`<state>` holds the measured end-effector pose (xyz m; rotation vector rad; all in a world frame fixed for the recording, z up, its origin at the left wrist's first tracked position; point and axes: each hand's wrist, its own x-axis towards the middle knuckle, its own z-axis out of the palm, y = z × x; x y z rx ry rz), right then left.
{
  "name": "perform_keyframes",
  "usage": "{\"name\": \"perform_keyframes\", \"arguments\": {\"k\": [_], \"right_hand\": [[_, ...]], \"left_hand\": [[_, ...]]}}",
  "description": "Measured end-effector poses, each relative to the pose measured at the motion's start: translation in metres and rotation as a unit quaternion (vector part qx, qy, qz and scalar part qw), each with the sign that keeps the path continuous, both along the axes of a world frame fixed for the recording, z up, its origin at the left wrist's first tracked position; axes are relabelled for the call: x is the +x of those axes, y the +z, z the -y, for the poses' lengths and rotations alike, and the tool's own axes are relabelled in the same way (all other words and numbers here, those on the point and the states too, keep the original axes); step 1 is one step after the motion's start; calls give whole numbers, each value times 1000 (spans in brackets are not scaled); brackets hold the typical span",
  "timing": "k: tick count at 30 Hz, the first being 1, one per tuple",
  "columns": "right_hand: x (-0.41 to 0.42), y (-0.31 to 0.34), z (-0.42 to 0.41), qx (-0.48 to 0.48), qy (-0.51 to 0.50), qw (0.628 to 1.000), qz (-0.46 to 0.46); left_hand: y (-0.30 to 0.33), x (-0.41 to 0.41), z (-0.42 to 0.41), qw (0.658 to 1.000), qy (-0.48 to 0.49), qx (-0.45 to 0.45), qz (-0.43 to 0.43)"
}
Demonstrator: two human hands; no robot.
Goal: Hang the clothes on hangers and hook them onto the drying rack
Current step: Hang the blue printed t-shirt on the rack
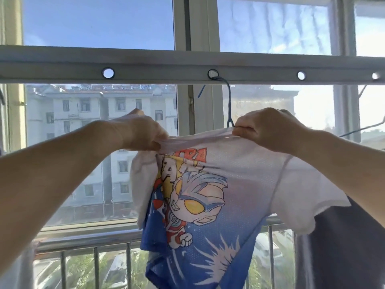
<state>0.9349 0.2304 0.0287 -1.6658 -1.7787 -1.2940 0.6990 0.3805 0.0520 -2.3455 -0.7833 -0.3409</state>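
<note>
Both hands, left hand (143, 132) and right hand (264, 130), gripped the cartoon T-shirt (200, 195) collar below the drying rack rail (156, 65); tugging could unhook the blue hanger (228, 101).

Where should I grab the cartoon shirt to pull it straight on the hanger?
Probably pinch the bunched-up shoulder of the cartoon shirt under the left hand, coming from the left side. That sleeve is crumpled there, while the other spreads flat. The blue hanger is already hooked in the drying rack, so tug gently.
</note>
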Motion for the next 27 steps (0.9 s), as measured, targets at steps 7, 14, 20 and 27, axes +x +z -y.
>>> {"name": "perform_keyframes", "arguments": {"k": [7,14,20,27], "right_hand": [[-6,0,-3,-1,-10,1000,-6],[-9,1,-8,-27,18,996,-82],[-5,6,-8,-68,18,988,-135],[-1,-1,1,-33,56,982,-175]], "left_hand": [[-2,6,1,992,79,3,-101],[4,12,6,997,-21,-61,52],[-5,24,2,981,-35,-160,101],[-17,25,-10,945,-78,-300,107]]}}
